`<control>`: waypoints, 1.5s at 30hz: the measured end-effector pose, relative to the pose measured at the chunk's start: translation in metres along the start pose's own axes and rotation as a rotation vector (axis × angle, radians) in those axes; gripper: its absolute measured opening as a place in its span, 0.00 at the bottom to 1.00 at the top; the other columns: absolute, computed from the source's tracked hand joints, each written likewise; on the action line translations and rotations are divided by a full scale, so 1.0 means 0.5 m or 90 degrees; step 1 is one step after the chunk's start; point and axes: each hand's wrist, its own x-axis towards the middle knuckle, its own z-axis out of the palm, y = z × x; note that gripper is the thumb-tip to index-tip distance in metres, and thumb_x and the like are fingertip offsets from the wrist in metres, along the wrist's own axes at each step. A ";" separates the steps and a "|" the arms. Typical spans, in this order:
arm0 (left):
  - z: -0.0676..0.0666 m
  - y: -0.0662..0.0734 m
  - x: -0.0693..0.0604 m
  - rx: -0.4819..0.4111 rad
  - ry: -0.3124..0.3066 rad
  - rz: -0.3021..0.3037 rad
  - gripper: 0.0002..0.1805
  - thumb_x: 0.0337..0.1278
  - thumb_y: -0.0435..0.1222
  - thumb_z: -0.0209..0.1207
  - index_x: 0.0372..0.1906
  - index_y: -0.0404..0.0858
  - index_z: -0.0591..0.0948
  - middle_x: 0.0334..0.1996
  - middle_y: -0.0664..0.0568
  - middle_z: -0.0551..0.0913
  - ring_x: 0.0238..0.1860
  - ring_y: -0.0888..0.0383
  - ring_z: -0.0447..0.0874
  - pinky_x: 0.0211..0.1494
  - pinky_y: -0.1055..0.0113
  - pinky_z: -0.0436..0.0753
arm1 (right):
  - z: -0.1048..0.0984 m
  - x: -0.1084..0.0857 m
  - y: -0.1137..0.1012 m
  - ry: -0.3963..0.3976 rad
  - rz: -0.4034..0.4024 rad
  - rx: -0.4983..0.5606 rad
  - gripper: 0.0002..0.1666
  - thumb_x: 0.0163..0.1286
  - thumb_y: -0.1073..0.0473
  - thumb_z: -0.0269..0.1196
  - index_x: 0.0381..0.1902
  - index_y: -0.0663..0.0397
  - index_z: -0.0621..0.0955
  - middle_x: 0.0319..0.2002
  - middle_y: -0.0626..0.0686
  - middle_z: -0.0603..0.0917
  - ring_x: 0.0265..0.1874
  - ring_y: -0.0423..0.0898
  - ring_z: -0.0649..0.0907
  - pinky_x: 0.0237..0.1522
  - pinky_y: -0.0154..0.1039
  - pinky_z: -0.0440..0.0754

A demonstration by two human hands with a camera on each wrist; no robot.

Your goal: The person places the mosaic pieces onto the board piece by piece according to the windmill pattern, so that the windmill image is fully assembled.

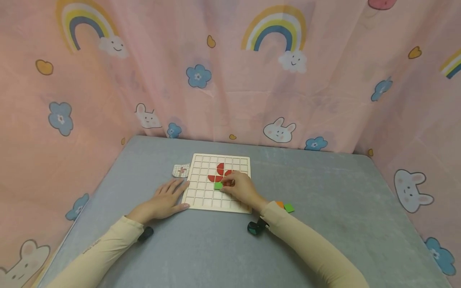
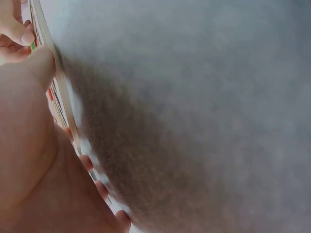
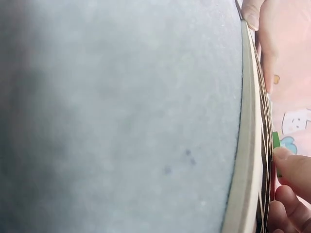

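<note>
A pale wooden grid board (image 1: 201,203) lies flat on the table, with several red quarter-round pieces (image 1: 216,178) set in its middle squares. My right hand (image 1: 243,189) is over the board and pinches a green square tile (image 1: 218,186) between thumb and fingers, at a square just below the red pieces. In the right wrist view the green tile (image 3: 276,140) stands at the thumb tip, by the board's surface. My left hand (image 1: 163,202) rests with fingers spread at the board's left edge, its thumb touching the near left corner. Part of the red pattern is hidden behind the right hand.
A small pattern card (image 1: 181,171) lies against the board's left side. Beside the right forearm, an orange piece (image 1: 279,204) and another green tile (image 1: 289,208) lie on the grey table (image 1: 342,200). A pink printed curtain (image 1: 230,100) hangs behind the table.
</note>
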 end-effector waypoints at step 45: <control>-0.001 0.000 0.000 -0.004 0.005 0.003 0.43 0.70 0.56 0.52 0.79 0.40 0.51 0.79 0.39 0.48 0.79 0.34 0.43 0.75 0.32 0.49 | 0.003 -0.001 0.000 -0.007 0.015 0.021 0.12 0.58 0.56 0.75 0.40 0.52 0.89 0.26 0.47 0.79 0.27 0.40 0.74 0.31 0.31 0.71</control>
